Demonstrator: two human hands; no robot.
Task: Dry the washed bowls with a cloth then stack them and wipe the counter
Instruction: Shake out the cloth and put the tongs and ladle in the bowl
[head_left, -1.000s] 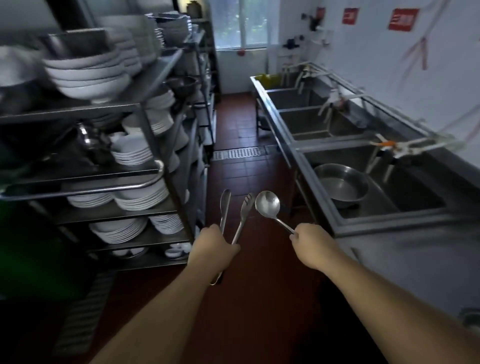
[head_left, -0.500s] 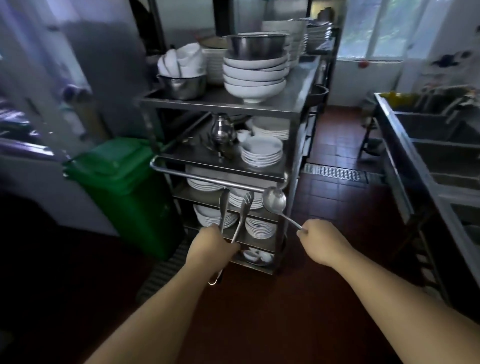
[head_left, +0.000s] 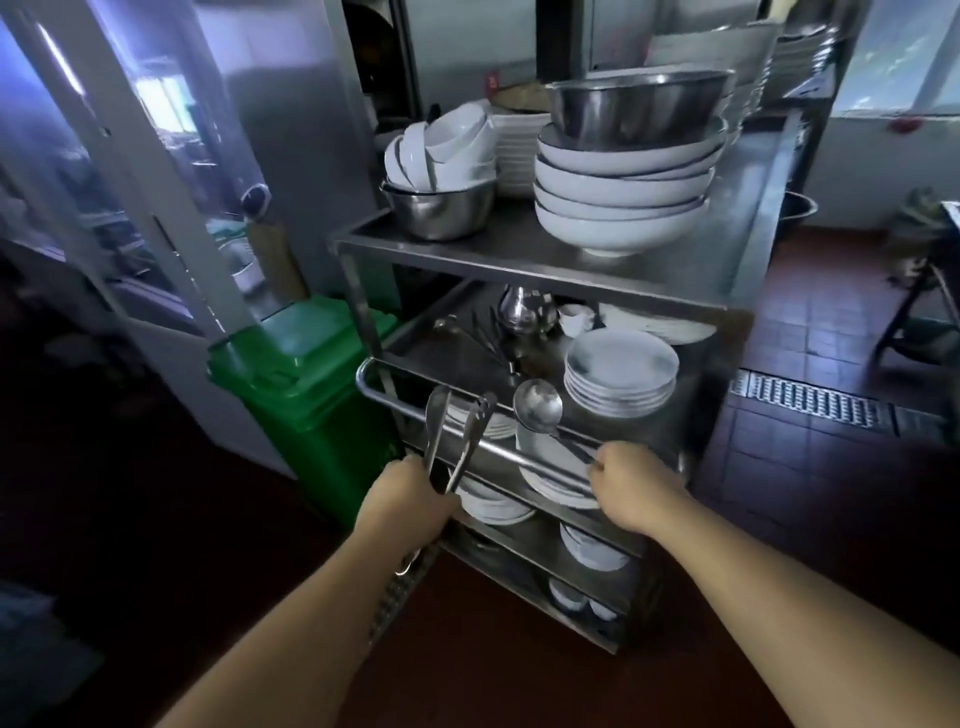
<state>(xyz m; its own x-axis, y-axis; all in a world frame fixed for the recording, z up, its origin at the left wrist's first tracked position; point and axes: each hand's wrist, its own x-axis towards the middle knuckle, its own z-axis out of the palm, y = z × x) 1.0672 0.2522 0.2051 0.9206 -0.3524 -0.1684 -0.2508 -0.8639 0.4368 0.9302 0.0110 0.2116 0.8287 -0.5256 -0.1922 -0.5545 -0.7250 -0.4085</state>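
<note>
our left hand (head_left: 410, 501) curls round the shafts of a pair of steel serving tongs (head_left: 454, 434), whose two arms rise spread apart in front of the tubular steel push-rail (head_left: 519, 454) of a steel shelf trolley (head_left: 519, 257); our right hand (head_left: 636, 483) pinches the thin handle of a round-bowled steel ladle (head_left: 537, 406), its bowl tilted up and to the left, just beside the tongs but apart from them; both hands are thus closed on utensils — no cloth shows in either; the task's bowls stand on the trolley's top shelf: a stack of wide white ceramic bowls (head_left: 621, 200) with a deep steel mixing bowl (head_left: 636, 106) nested on top, and to its left a smaller steel basin (head_left: 441, 205) heaped with small white bowls (head_left: 447, 145) lying tilted on their sides; on the middle shelf we see a stack of white flat plates (head_left: 621, 371), a polished steel pot (head_left: 522, 312) behind it and some loose dark utensils (head_left: 488, 338), too blurred to name; lower shelves carry further white dishes (head_left: 496, 504); a green plastic lidded bin (head_left: 306, 379) stands on the dark red tiled floor (head_left: 810, 467) just left of the trolley, and a metal floor drain grate (head_left: 813, 402) lies to the right.
</note>
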